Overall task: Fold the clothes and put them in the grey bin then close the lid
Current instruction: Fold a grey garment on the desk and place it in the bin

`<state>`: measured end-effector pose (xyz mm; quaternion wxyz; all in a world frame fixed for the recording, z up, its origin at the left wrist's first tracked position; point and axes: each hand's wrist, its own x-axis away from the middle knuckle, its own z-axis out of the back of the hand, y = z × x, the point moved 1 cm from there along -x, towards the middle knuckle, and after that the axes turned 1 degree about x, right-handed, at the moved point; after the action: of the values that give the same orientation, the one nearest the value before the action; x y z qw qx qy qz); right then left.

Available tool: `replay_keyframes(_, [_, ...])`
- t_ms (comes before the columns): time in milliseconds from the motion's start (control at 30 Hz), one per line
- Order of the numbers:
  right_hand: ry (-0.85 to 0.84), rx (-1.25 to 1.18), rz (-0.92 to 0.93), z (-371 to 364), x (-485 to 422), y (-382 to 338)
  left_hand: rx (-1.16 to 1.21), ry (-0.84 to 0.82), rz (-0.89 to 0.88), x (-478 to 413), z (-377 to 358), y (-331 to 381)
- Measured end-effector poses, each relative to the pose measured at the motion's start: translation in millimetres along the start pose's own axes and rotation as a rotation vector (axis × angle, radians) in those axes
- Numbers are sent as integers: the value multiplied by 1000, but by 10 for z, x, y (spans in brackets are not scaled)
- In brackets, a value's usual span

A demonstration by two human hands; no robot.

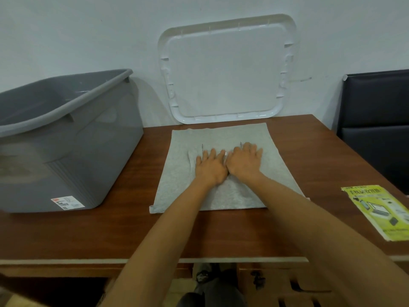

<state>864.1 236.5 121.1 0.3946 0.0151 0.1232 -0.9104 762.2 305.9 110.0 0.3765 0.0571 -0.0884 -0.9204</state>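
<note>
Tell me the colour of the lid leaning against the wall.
The lid is white, seen in the head view.

Bin (88,151) on tabletop (132,229), left end. Garment (221,134) at centre, toward far edge; left hand (210,167) and right hand (243,162) flat on it, side by side. Lid (225,69) behind garment at far edge, leaning on wall (88,29). Leaflet (376,211) at right edge.

Yellow leaflet (379,212) on wooden table (88,235)

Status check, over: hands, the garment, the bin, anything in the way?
Both open, pressing flat: left hand, right hand on grey garment. The grey bin uncovered, lid leaning on wall. Nothing between garment and bin.
</note>
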Motion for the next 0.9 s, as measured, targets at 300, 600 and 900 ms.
replay_keyframes(300, [-97, 55, 51, -13, 160, 152, 37, -22, -45, 266, 71, -99])
replay_keyframes(600, [-115, 108, -100, 288, 699, 490, 77, 28, 107, 893, 215, -519])
replay_keyframes(900, [-124, 189, -273, 542, 1364, 682, -6, 149, 311, 1743, 373, -776])
